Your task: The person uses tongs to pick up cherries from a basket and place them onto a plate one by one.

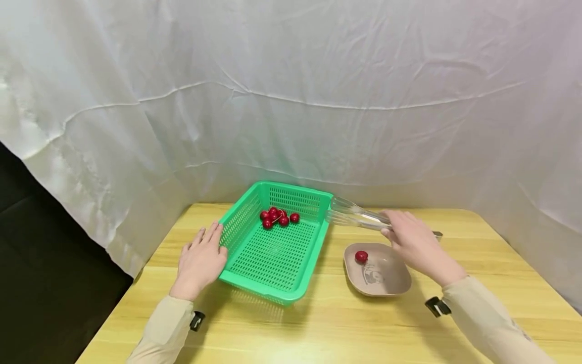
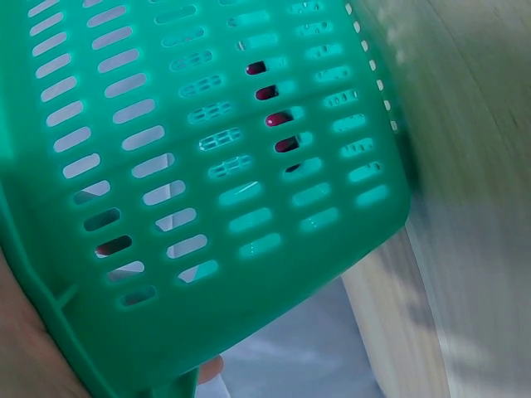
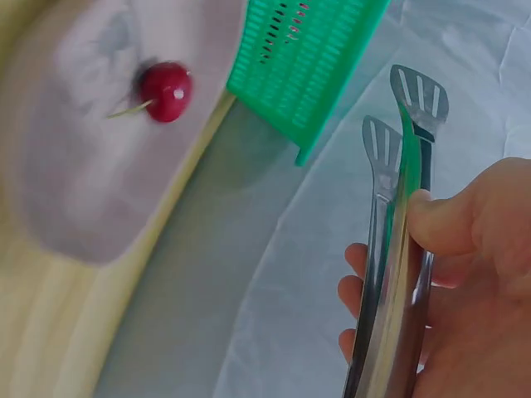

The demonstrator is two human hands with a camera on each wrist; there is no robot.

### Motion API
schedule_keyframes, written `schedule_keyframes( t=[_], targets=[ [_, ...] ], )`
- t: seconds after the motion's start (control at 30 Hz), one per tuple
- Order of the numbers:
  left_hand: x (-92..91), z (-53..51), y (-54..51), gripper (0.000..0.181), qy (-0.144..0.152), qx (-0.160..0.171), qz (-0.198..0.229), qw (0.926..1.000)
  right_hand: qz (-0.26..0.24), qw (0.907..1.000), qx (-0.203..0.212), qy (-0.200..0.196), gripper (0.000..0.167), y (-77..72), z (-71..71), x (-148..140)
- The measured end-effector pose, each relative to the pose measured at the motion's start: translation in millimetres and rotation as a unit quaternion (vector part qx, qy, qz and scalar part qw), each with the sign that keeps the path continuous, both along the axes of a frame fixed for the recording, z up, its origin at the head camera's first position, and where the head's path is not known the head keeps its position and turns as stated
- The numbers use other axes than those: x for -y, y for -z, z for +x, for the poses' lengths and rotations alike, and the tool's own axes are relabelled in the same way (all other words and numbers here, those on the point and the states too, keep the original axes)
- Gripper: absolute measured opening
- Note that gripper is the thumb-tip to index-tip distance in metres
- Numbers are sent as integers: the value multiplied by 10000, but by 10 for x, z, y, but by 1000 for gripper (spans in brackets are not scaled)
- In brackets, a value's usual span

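Far left, dark surface (image 1: 41,273) beside the white curtain (image 1: 291,91), which also runs behind the table (image 1: 345,333). Your left hand (image 1: 202,258) is at the green basket's (image 1: 259,287) left rim: fingers mostly straight and slightly spread, touching it, not clenched. A black clip (image 1: 197,321) sits by your left cuff.

Basket is on the table, left of centre. The cherries (image 1: 267,223) bunch on its floor toward the far end, one a little right of the rest, some stems showing. Your left wrist view catches red through the wall slots.

Next, the metal tongs (image 3: 404,274), slotted heads apart, nothing between them, near the basket's far right corner; can't tell if they touch it. Nearer you, the beige bowl (image 1: 392,268), grey print on its floor, holds a single cherry (image 1: 361,257) with a stem, toward its far left.

Your right hand (image 1: 418,247) grasps the tongs, thumb one side, fingers the other, above the bowl's far right edge.
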State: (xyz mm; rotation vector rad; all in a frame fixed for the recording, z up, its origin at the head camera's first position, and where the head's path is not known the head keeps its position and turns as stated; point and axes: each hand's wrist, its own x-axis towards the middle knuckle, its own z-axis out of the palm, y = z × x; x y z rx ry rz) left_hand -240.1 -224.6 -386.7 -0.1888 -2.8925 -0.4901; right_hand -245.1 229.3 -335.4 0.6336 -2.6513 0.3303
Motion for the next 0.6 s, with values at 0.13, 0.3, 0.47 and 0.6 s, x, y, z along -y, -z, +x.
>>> schedule_keyframes(
  t=[0.13, 0.3, 0.47, 0.6],
  targets=[
    [4, 10, 5, 57, -20, -12, 4, 10000, 113, 9999, 125, -37, 39, -9, -213, 184],
    [-1, 14, 25, 57, -39, -17, 23, 10000, 369, 9988, 321, 16, 41, 52, -403, 390],
    [-2, 14, 27, 56, -39, -88, 69, 9999, 601, 9977, 302, 41, 43, 53, -525, 542],
    [1, -1, 14, 56, -31, -145, 77, 9999, 724, 9968, 333, -39, 41, 1, -607, 645]
  ],
)
